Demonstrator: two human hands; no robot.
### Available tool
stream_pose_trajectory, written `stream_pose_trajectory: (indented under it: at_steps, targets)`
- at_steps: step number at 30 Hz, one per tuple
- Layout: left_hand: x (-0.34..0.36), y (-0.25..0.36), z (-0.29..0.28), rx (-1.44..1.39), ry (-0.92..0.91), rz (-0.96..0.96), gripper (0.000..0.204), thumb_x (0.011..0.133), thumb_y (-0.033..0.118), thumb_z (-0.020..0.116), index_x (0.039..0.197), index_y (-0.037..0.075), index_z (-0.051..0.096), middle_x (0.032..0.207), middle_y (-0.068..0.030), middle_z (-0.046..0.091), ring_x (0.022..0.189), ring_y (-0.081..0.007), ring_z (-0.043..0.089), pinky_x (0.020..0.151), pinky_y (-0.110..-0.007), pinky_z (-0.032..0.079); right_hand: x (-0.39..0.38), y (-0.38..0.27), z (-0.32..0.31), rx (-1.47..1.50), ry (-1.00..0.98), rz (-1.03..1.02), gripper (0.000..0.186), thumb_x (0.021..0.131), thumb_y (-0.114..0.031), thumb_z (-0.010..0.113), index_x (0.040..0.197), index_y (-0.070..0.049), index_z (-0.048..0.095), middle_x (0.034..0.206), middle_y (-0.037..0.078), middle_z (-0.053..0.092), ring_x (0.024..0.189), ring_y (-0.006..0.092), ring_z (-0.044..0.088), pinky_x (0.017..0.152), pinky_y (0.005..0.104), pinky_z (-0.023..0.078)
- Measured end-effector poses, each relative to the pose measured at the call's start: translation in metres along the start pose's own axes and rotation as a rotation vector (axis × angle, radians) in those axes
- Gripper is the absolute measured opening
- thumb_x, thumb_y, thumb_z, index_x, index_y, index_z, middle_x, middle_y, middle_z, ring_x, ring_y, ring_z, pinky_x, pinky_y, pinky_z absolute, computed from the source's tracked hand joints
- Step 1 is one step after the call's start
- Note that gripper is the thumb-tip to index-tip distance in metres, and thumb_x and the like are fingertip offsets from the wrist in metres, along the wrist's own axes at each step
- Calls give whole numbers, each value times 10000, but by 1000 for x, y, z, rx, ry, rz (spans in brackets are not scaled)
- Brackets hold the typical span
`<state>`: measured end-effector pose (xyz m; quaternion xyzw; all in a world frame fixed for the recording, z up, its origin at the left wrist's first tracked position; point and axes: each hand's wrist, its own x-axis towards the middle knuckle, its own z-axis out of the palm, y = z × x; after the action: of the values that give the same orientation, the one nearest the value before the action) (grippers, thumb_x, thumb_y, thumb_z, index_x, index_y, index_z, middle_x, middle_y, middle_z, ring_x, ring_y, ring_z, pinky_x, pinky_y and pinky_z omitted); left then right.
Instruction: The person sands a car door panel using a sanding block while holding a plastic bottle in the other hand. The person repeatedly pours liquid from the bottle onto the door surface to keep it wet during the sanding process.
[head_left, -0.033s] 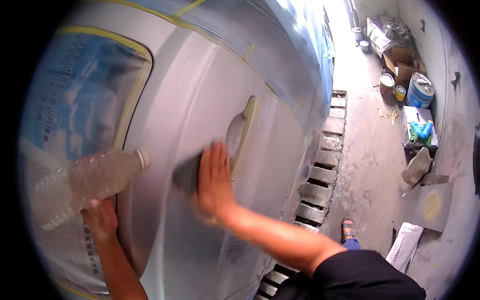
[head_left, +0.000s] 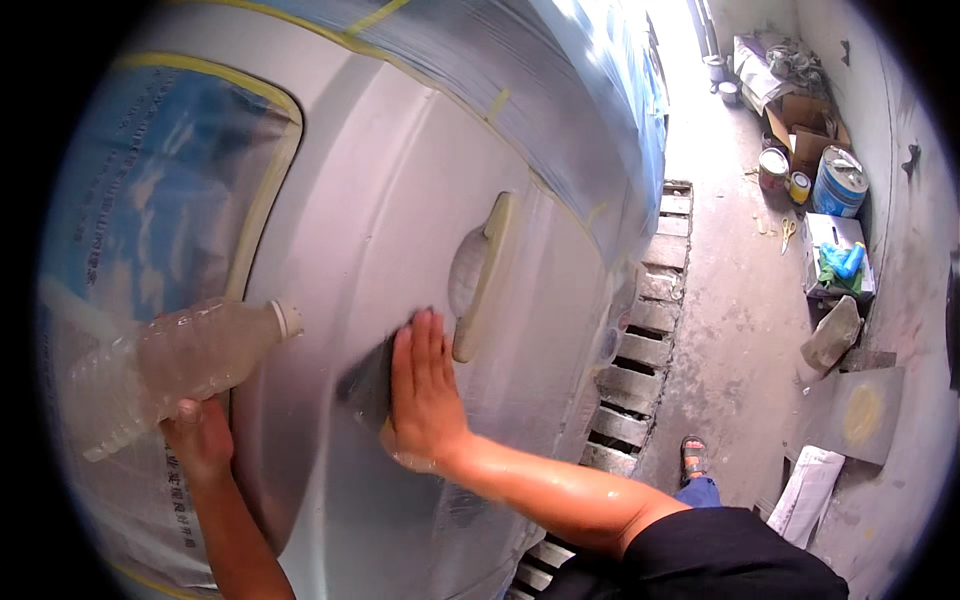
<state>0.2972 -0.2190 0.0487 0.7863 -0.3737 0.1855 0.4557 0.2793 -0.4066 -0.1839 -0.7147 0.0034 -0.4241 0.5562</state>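
My left hand is closed round a clear plastic bottle, which lies tilted in front of the paper-covered window, its white-capped end toward the bare panel. With fingers straight and together, my right hand presses a dark grey sheet, apparently sandpaper, against the light grey car door. Part of the sheet shows left of the fingers; the rest is under the palm. Just above and right of the fingertips is the door handle, its grip pale yellowish. The panel below my hand looks wet.
Yellow-taped printed sheeting covers the window; blue film covers the car's far part. A slatted floor grating runs alongside. By the right wall stand a blue drum, cans, boxes and a flat grey board. Scissors lie on the floor.
My right hand has slid slightly down and left over the door with the sandpaper, uncovering more of the handle. My left hand and the bottle have hardly moved.
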Motion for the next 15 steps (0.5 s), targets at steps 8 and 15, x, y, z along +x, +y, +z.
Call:
stream_pose_trajectory:
  at_steps: [8, 15]
  targets:
    - [1, -6, 2, 84, 1, 40, 864, 861, 404, 684, 1469, 23, 204, 1483, -117, 306, 1377, -287, 294, 1146, -439, 211, 100, 27, -14, -10, 161, 176, 808, 768, -166, 509, 1370, 230, 144, 1449, 435, 108, 1379, 574, 54, 1128, 618, 83]
    - [3, 3, 14, 78, -51, 72, 838, 894, 409, 634, 1465, -5, 181, 1501, -154, 260, 1385, -296, 278, 1148, -435, 208, 47, 17, -18, -33, 0, 2, 822, 754, -175, 526, 1369, 227, 157, 1450, 436, 107, 1369, 586, 80, 1123, 621, 88]
